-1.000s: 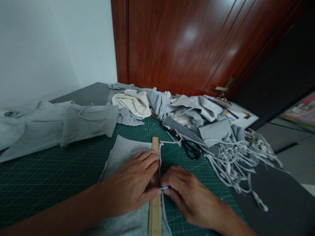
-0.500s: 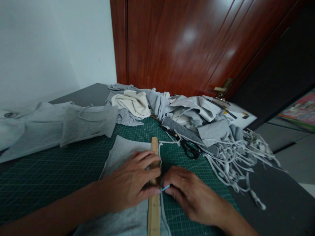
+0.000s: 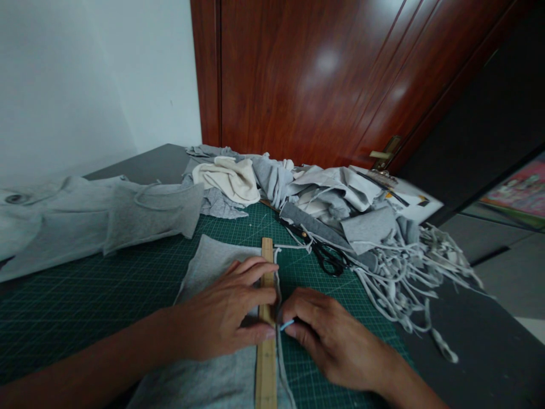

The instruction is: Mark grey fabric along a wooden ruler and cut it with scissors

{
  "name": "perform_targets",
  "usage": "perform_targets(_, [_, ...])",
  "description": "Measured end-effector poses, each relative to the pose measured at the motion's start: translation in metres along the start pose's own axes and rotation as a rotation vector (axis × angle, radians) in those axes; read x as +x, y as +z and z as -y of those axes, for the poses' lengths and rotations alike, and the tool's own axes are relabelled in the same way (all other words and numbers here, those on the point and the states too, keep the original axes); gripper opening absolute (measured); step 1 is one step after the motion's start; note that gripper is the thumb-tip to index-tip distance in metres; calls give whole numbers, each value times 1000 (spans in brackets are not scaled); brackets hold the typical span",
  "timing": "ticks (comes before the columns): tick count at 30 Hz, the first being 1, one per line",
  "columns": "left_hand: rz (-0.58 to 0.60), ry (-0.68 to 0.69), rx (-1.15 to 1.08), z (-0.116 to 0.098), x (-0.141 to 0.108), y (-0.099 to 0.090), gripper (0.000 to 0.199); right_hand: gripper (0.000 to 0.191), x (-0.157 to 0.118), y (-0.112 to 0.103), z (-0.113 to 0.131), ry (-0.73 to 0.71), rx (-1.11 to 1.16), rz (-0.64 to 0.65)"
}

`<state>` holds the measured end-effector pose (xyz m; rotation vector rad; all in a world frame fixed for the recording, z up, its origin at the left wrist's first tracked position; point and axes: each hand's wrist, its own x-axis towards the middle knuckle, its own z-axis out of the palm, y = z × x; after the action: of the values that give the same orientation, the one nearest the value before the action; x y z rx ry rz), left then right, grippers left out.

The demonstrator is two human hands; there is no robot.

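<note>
A wooden ruler lies lengthwise on a piece of grey fabric, close to its right edge. My left hand rests over the ruler and fabric, fingers stretched out and thumb apart from them. Beside the ruler, my right hand pinches a small light-blue stick; most of it is hidden in the fingers, so its kind cannot be told. The stick's visible end meets the fabric's edge, where a narrow grey strip runs alongside the ruler.
A green cutting mat lies beneath the work. Black-handled scissors lie to the right, near tangled fabric strips. Fabric scraps are heaped at the back before a brown door. Grey garments lie at left.
The fingers of my left hand have slid slightly left on the ruler, and its thumb has drawn back from the fabric's edge. My right hand has hardly moved.
</note>
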<state>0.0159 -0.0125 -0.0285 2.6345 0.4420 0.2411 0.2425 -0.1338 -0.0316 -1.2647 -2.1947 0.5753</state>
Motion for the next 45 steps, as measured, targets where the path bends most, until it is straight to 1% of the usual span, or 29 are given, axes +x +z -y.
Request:
perform_targets(4, [33, -12, -2, -2, 0, -4, 17, 13, 0, -1, 2, 2, 7, -6])
perform_targets(6, [36, -18, -10, -2, 0, -6, 19, 12, 2, -2, 4, 38, 49, -24])
perform_targets(8, [31, -29, -13, -3, 0, -6, 21, 9, 6, -4, 3, 123, 122, -71])
perform_targets(12, [35, -50, 0, -3, -1, -5, 27, 13, 20, -7, -7, 331, 271, -185])
perform_targets(15, [35, -42, 14, -2, 0, -4, 32, 6, 33, -10, -19, 413, 307, -218])
perform_targets(17, [36, -28, 10, -1, 1, -4, 33, 12, 40, -11, -25, 438, 354, -235])
perform_targets(21, [5, -11, -23, 4, 1, -1, 33, 12, 49, -12, -31, 451, 468, -218])
perform_targets(25, [-20, 0, -39, 7, -1, 1, 36, 17, 52, -9, -34, 436, 497, -169])
perform_targets(28, [0, -16, -30, 5, -1, 0, 37, 10, 53, -5, -37, 428, 481, -165])
perform_targets(31, [47, -51, -4, 2, -1, -2, 38, 5, 56, -3, -37, 445, 473, -168])
perform_targets(34, [53, -54, 1, 2, -2, -2, 35, 3, 58, -1, -36, 449, 471, -158])
perform_targets(37, [42, -45, -7, 3, -2, -1, 34, 7, 60, 0, -34, 451, 438, -172])
perform_targets(41, [33, -44, -3, 5, -1, 1, 33, 11, 63, 1, -32, 454, 337, -210])
perform_targets(45, [34, -64, 6, 6, -1, 4, 37, 14, 65, 3, -31, 436, 264, -217])
